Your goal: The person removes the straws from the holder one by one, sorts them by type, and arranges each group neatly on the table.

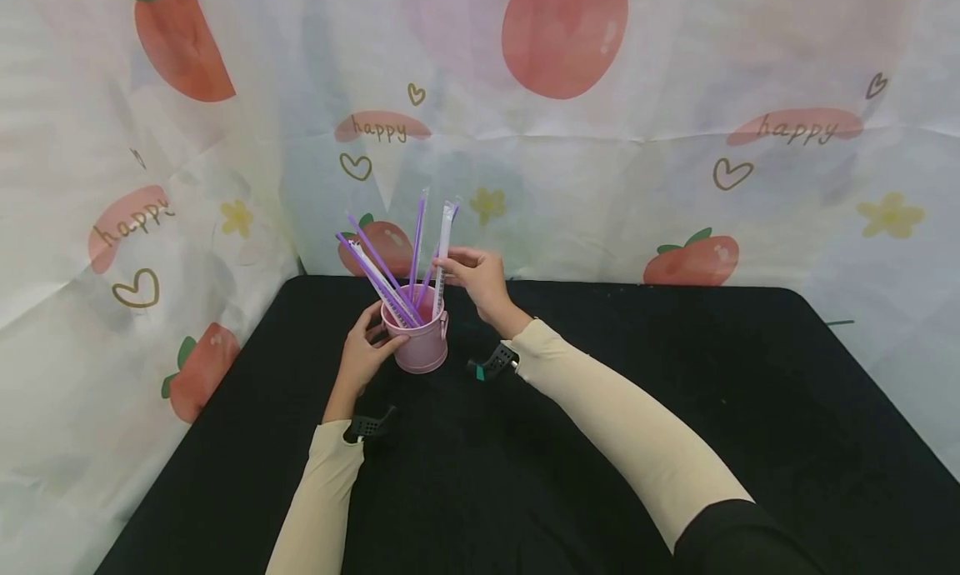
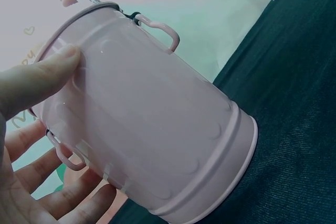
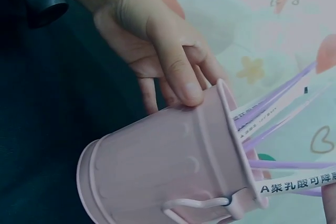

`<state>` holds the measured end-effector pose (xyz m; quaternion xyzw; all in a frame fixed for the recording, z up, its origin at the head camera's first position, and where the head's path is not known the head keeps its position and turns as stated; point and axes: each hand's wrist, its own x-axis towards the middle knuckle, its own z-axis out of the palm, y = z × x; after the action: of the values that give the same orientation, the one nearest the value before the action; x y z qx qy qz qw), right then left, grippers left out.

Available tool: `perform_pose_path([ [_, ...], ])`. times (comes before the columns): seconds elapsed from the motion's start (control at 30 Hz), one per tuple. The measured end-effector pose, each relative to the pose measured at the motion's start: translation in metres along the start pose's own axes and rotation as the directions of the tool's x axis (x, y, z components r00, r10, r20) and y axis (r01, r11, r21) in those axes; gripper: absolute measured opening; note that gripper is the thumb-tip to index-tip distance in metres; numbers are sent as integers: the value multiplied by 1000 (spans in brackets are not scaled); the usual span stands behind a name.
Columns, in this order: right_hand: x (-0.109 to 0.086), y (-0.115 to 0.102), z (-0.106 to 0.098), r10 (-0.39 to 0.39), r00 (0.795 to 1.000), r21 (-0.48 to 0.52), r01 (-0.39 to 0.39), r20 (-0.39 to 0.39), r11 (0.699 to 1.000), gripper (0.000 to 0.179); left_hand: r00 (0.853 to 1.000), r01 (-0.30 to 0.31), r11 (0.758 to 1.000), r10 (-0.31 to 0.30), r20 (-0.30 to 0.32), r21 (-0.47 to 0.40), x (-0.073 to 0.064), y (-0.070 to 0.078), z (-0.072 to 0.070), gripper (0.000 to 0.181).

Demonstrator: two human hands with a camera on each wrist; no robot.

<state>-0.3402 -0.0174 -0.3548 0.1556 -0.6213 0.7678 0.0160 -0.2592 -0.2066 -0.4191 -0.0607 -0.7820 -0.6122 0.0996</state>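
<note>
A small pink metal bucket (image 1: 422, 352) with side handles stands on the black-covered table. Several wrapped straws, purple ones (image 1: 417, 242) and some in white printed wrappers, lean out of its mouth. My left hand (image 1: 362, 357) holds the bucket's left side, its thumb (image 2: 58, 69) against the wall just below the rim and the fingers around the side. Above the right part of the rim, my right hand (image 1: 480, 282) pinches a white-wrapped straw (image 1: 445, 233) between thumb and fingers. The lower end of that straw is inside the bucket; printed characters show on the wrapper (image 3: 296, 184) in the right wrist view.
Black cloth (image 1: 600, 408) covers the table. A pale curtain (image 1: 570, 200) printed with fruit, hearts and flowers hangs along the back and left edges, close behind the bucket. Dark wrist cameras (image 1: 497, 362) sit on both wrists.
</note>
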Motion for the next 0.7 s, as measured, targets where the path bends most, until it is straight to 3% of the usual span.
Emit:
perform_pose_path([
  [0.2,6,-12,0,9,1000,1,-9,-18,1000,28,1000,-12,1000,12,5,-6,0,1,1,68],
  [0.43,10,-26,3,-55,999,34,54,0,998,27,1000,1,1000,-1,-10,-7,0,1,0,69],
  [0.7,14,-41,4,-70,997,106,74,-41,992,27,1000,9,1000,-9,-6,-10,0,0,0,69],
])
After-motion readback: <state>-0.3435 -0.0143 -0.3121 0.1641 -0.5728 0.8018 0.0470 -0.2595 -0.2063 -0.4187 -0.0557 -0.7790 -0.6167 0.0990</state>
